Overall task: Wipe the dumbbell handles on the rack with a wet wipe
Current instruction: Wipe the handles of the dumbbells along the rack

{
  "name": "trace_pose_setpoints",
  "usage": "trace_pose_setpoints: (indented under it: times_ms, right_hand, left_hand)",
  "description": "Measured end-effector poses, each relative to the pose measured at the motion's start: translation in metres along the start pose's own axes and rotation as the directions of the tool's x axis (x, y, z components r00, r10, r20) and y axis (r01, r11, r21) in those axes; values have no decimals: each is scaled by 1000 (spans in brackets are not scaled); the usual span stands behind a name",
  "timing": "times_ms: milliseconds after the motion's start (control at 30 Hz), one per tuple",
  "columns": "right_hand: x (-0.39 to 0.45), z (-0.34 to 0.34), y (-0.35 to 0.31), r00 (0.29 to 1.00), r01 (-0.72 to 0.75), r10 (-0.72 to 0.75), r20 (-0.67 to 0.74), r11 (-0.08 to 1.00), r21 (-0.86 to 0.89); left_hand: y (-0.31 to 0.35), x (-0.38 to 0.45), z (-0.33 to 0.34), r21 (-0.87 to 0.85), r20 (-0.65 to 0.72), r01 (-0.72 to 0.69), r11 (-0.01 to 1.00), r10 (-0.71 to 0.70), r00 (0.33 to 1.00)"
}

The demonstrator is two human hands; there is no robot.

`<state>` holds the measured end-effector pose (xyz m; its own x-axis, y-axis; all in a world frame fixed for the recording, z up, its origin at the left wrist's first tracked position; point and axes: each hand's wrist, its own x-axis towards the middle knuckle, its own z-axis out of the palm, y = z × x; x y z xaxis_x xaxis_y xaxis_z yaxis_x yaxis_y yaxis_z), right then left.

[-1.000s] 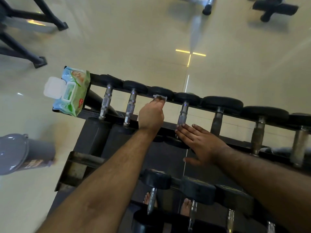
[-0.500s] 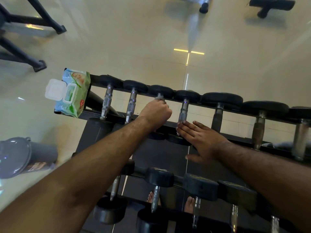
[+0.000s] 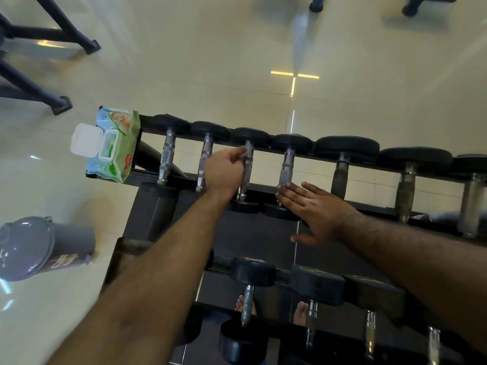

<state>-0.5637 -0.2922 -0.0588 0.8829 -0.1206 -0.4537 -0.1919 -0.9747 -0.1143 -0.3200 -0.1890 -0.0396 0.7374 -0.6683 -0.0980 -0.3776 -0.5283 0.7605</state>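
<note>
A black dumbbell rack [image 3: 147, 177] holds a top row of dumbbells with steel handles. My left hand [image 3: 224, 169] curls round the third handle [image 3: 246, 180] from the left, with a pale wet wipe [image 3: 243, 151] pinched against the handle's far end. My right hand [image 3: 316, 206] lies flat with straight fingers on the near head of the fourth dumbbell [image 3: 287, 167], touching the base of its handle. A lower row of dumbbells [image 3: 316, 284] sits nearer to me.
An open pack of wet wipes [image 3: 114, 148] rests on the rack's left end. A grey lidded bin [image 3: 39, 248] stands on the floor to the left. Black equipment legs [image 3: 60, 104] are at the far left. My bare feet [image 3: 300, 312] show under the rack.
My left hand slid down the third handle toward me, then back up toward its far end with the wipe. My right hand stayed in place.
</note>
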Motion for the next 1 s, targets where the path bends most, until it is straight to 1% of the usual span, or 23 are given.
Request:
trace_pose_setpoints:
  times_ms: [67,100,133,167,233,267,333,367,433,467,500,533,567,600,667,733,767,800,833,867,900,933,1000]
  right_hand:
    - [0,-1,0,1000,0,0,6,1000,6]
    - [-1,-2,0,1000,1,-1,14,1000,6]
    - [-1,-2,0,1000,1,-1,21,1000,5]
    - [0,-3,0,1000,0,0,25,1000,2]
    - [1,-4,1,1000,0,0,24,1000,-2]
    - [1,-4,0,1000,1,-1,27,1000,3]
    - [1,-4,-1,1000,-2,2,25,1000,12]
    - [1,-4,-1,1000,-6,6,25,1000,12]
    - [2,-3,-1,1000,-6,5,11,1000,17]
    - [2,-2,-1,1000,-4,4,4,1000,19]
    - [1,-2,-1,1000,-7,7,5,1000,15]
    - [1,-1,-1,1000,-9,9,7,1000,10]
    - [1,-1,0,1000,-10,10,5,1000,8]
    - [1,-1,0,1000,-11,11,-1,1000,10]
    - [1,-1,1,1000,-7,7,-15,1000,12]
    - [1,0,0,1000,-6,6,-12,1000,3]
    - [1,1,0,1000,-6,6,-8,1000,0]
    - [1,1,-1,1000,-9,9,-5,1000,1]
    - [1,1,-1,1000,-15,15,-7,1000,1]
    - [1,2,-2,1000,-19,19,-9,1000,-2]
    - [1,1,-2,1000,-24,24,-8,1000,-6]
    - [1,1,-2,1000,-29,29,-3,1000,-7]
    - [1,1,-1,1000,-30,30,1,1000,0]
  left_hand:
    - [-4,-14,10,7,38,101,995,-101,994]
    - [-7,-24,10,44,60,118,992,-120,991]
    - [-13,-35,7,114,82,97,989,-107,991]
    - [-18,-44,2,202,107,42,979,-65,992]
    - [-23,-53,-12,364,222,-102,926,20,975]
    - [-22,-52,-19,382,295,-169,909,53,954]
    - [-14,-40,-31,318,415,-244,916,96,905]
    - [-8,-32,-34,284,418,-273,919,138,898]
    - [1,-16,-35,256,350,-386,886,288,892]
    - [3,-13,-34,271,378,-461,845,347,858]
    - [2,-11,-32,289,475,-544,788,375,796]
    - [-1,-13,-31,292,592,-617,731,368,717]
    - [-8,-15,-31,278,674,-658,700,346,653]
    - [-13,-17,-34,268,717,-665,697,316,621]
    - [-19,-14,-46,274,729,-643,715,281,624]
    - [-19,-6,-55,328,671,-619,713,286,684]
    - [-17,-2,-56,360,592,-606,709,329,736]
    - [-14,2,-53,375,468,-574,728,386,795]
    - [-11,5,-47,371,323,-538,757,438,839]
    - [-7,6,-39,372,225,-521,768,470,854]
    - [-1,5,-31,385,210,-530,755,488,847]
    - [0,4,-22,397,266,-570,719,504,821]
    - [-3,0,-9,414,446,-667,620,501,742]
